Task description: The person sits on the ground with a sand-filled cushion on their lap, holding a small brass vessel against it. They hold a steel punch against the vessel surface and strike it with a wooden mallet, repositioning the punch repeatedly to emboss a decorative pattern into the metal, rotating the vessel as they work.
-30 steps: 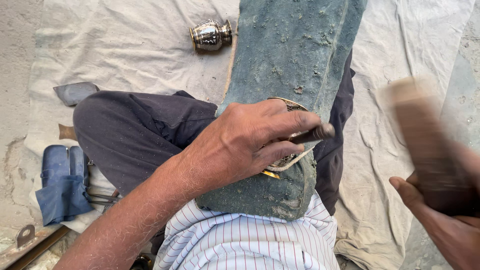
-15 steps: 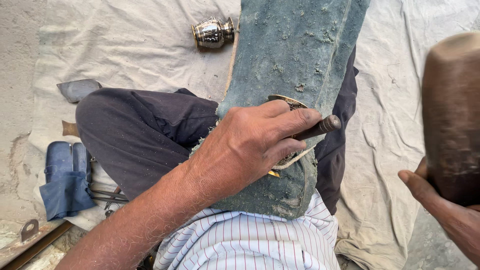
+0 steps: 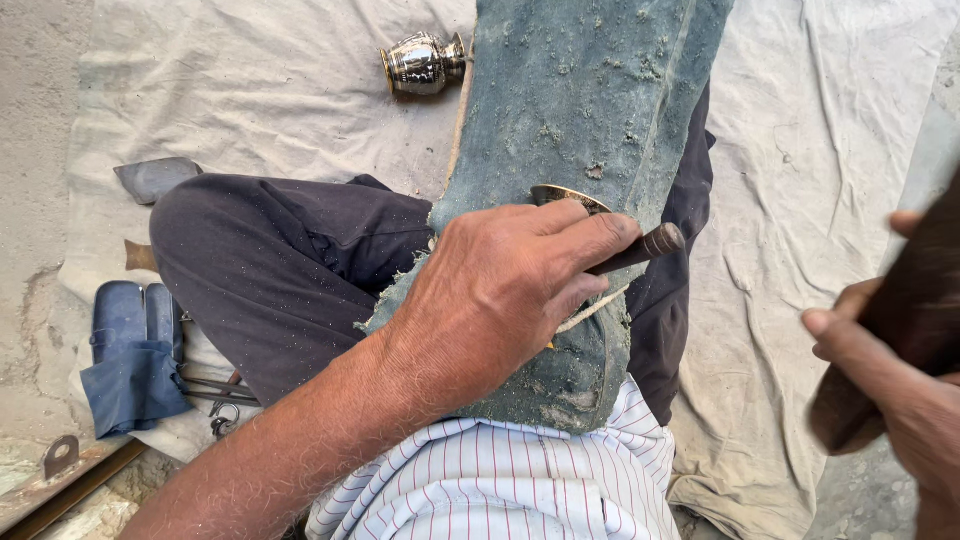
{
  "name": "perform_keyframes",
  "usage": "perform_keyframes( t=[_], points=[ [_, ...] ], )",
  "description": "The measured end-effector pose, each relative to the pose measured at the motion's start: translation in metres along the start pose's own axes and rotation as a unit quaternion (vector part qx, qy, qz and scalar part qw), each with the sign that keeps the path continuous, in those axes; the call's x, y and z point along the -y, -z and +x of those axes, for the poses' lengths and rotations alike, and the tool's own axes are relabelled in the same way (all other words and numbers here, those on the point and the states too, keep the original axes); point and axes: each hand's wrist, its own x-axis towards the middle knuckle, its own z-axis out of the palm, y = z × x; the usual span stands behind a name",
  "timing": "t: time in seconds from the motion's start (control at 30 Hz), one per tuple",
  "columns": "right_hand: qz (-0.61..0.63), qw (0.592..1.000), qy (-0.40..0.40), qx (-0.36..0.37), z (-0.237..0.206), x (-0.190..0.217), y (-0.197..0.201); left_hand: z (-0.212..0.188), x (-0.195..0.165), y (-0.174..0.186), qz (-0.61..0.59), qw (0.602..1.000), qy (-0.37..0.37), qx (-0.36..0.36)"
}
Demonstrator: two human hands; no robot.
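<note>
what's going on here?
A person sits cross-legged on a pale cloth with a long green-coated block propped over the lap. The left hand presses a dark punch-like tool onto a round brass piece set in the block. The right hand holds a dark wooden mallet raised at the side. A shiny metal pot lies beyond.

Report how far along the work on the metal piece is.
Done: a finished-looking metal pot lies on the cloth. In hand: left hand steadies a chisel on a brass-rimmed piece against the green block; right hand lifts a wooden mallet. Left: unclear, the piece is mostly hidden.
</note>
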Motion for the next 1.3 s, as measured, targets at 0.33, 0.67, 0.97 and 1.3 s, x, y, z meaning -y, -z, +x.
perform_keyframes(
  t=[0.33, 0.67, 0.97, 1.3],
  points=[
    [0.387, 0.914, 0.114, -0.042, -0.018, 0.017, -0.021, 0.002, -0.001, 0.029, -0.073, 0.996, -0.005, -0.051],
    [0.455, 0.878, 0.147, 0.018, -0.037, 0.038, -0.010, 0.001, 0.024, 0.004, -0.070, 0.997, 0.002, 0.030],
    [-0.184, 0.975, -0.076, 0.101, -0.013, 0.030, 0.016, 0.003, 0.023, 0.004, -0.037, 0.998, -0.035, 0.023],
    [0.167, 0.985, -0.032, -0.013, -0.007, -0.020, 0.027, 0.006, 0.019, 0.005, -0.056, 0.998, -0.014, 0.024]
  ],
)
